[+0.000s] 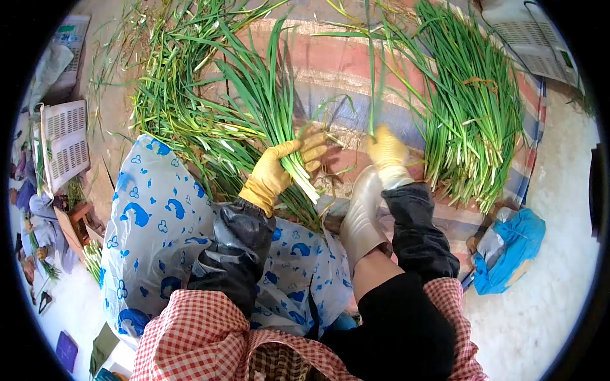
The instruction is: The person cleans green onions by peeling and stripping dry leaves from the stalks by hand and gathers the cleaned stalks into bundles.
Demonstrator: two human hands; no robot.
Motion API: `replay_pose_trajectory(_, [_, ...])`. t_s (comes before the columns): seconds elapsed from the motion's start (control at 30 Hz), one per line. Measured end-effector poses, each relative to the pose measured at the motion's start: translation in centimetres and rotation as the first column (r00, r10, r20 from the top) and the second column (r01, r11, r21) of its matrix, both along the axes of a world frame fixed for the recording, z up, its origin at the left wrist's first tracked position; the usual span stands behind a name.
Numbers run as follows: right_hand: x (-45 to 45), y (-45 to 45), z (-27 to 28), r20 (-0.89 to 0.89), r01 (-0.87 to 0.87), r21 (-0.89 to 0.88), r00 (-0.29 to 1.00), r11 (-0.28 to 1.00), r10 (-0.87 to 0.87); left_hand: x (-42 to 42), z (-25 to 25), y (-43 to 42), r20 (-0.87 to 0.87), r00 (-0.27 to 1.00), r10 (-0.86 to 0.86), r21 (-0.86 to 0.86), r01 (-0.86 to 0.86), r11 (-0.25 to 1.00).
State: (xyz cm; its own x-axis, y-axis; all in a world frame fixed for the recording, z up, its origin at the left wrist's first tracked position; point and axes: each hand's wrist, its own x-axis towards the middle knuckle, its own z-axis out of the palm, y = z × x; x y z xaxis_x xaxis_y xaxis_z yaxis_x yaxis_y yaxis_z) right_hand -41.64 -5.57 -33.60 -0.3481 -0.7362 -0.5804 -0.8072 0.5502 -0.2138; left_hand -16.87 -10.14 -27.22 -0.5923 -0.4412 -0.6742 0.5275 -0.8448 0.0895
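Observation:
My left hand [279, 166], in a yellow glove, holds a small bunch of garlic chives [273, 105] near its pale stem ends. The leaves fan upward and the white ends point down to the right. My right hand [386, 151], also gloved in yellow and slightly blurred, is closed on a long green chive blade [372, 82] that runs upward from its fingers. Right of that hand lies a large, neatly aligned heap of chives [473, 114]. A looser, tangled pile of chives [171, 95], with yellowed leaves among it, spreads on the left.
A striped woven sheet [337, 60] lies under the chives. My beige boot [364, 209] stands on it between my arms. Patterned plastic [159, 222] covers my left leg. White crates [63, 143] stand at the left. A blue bag [511, 251] lies at the right.

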Motion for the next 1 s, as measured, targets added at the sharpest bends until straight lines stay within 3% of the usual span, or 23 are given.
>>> replay_pose_trajectory(0.07, [4.4, -0.4, -1.8, 0.184, -0.494, -0.078, 0.847, 0.866, 0.499, 0.3, 1.3, -0.6, -0.037, 0.998, -0.044, -0.056, 0.042, 0.998])
replay_pose_trajectory(0.1, [7.0, 0.6, -4.1, 0.409, -0.384, -0.267, 0.785, 0.884, 0.465, 0.3, 2.1, -0.9, 0.0, 1.0, -0.026, -0.027, 0.026, 0.999])
replay_pose_trajectory(0.17, [8.5, 0.3, -3.7, 0.607, -0.217, -0.42, 0.655, 0.881, 0.451, 0.3, 3.0, -1.7, 0.011, 0.998, -0.067, -0.132, 0.068, 0.989])
replay_pose_trajectory(0.2, [7.9, -0.2, -3.6, 0.86, -0.005, -0.198, 0.479, 0.98, 0.176, 0.3, 3.4, -2.1, 0.042, 0.996, -0.074, -0.147, 0.08, 0.986])
replay_pose_trajectory(0.23, [6.9, -1.5, -1.5, 0.969, 0.138, 0.092, 0.216, 0.986, -0.12, 0.5, 3.8, -2.4, 0.124, 0.986, -0.111, -0.157, 0.13, 0.979])
replay_pose_trajectory(0.27, [5.3, -2.3, 0.9, 0.916, 0.206, 0.4, -0.086, 0.893, -0.391, 0.3, 3.9, -2.4, 0.191, 0.968, -0.16, -0.16, 0.191, 0.968])
replay_pose_trajectory(0.33, [3.9, -3.2, 8.3, 0.809, 0.27, 0.537, -0.435, 0.799, -0.396, -0.8, 3.3, -1.4, 0.311, 0.92, -0.236, -0.193, 0.305, 0.933])
replay_pose_trajectory(0.4, [5.5, -3.7, 8.5, 0.795, 0.487, 0.6, -0.279, 0.634, -0.538, -1.7, 2.7, -0.4, 0.261, 0.922, -0.287, -0.181, 0.338, 0.923])
replay_pose_trajectory(0.47, [5.9, -2.8, 5.2, 0.773, 0.485, 0.619, -0.516, 0.618, -0.37, -2.7, 2.6, 0.5, 0.404, 0.899, -0.172, -0.15, 0.25, 0.956])
replay_pose_trajectory(0.5, [6.1, -2.8, 3.9, 0.784, 0.507, 0.594, -0.539, 0.624, -0.309, -2.4, 1.0, 0.7, 0.457, 0.885, -0.087, -0.135, 0.166, 0.977])
replay_pose_trajectory(0.53, [6.3, -2.5, 4.0, 0.672, 0.467, 0.718, -0.659, 0.516, -0.339, -2.9, 2.5, 0.4, 0.463, 0.885, -0.042, -0.183, 0.142, 0.973])
replay_pose_trajectory(0.67, [5.3, -1.0, 5.2, 0.734, 0.396, 0.615, -0.602, 0.681, -0.313, -0.6, 2.1, -2.3, 0.42, 0.907, 0.047, -0.218, 0.051, 0.975])
replay_pose_trajectory(0.73, [4.4, -0.9, 5.4, 0.828, 0.549, 0.56, -0.336, 0.621, -0.45, 0.1, 3.0, -3.4, 0.467, 0.883, -0.051, -0.242, 0.183, 0.953])
replay_pose_trajectory(0.8, [3.1, -1.4, 6.0, 0.784, 0.507, 0.621, -0.383, 0.598, -0.489, -1.9, 4.1, -3.2, 0.557, 0.82, -0.129, -0.258, 0.319, 0.912])
replay_pose_trajectory(0.87, [3.0, -2.1, 7.1, 0.73, 0.24, 0.636, -0.495, 0.734, -0.471, -4.4, 4.7, -1.8, 0.611, 0.751, -0.249, -0.203, 0.453, 0.868])
replay_pose_trajectory(0.93, [4.1, -2.6, 7.3, 0.784, 0.479, 0.618, -0.433, 0.624, -0.444, -5.6, 3.3, -0.3, 0.695, 0.683, -0.226, -0.211, 0.494, 0.843])
replay_pose_trajectory(1.0, [3.7, -2.3, 4.6, 0.811, 0.554, 0.585, -0.416, 0.592, -0.412, -7.1, 3.6, 0.3, 0.768, 0.623, -0.147, -0.212, 0.464, 0.86])
